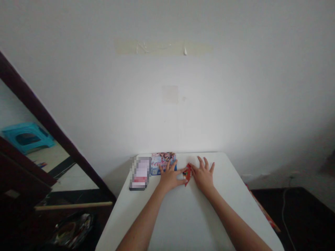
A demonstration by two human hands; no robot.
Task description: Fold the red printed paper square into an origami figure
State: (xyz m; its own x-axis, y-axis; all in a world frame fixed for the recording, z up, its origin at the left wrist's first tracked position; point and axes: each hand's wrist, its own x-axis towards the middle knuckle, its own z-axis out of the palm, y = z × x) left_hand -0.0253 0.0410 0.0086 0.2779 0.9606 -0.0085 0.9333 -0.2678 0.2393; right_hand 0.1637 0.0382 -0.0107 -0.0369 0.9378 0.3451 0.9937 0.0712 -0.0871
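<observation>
A small piece of red folded paper point(188, 176) with some printed colour lies on the white table, its narrow point toward me. My left hand point(169, 177) presses on its left side with thumb and index finger, the other fingers spread toward a printed leaflet point(156, 164). At the upper right of the paper, the thumb and index finger of my right hand point(204, 176) pinch its edge. The remaining right fingers are stretched out above the tabletop. My fingertips cover parts of the paper.
A phone point(140, 172), its screen blurred, lies at the table's left edge beside the leaflet. The white table point(183, 223) stands against a wall point(235, 87). On the left a dark-framed mirror point(62, 157) reflects a blue stool point(28, 136). A cable point(284, 209) hangs at the right.
</observation>
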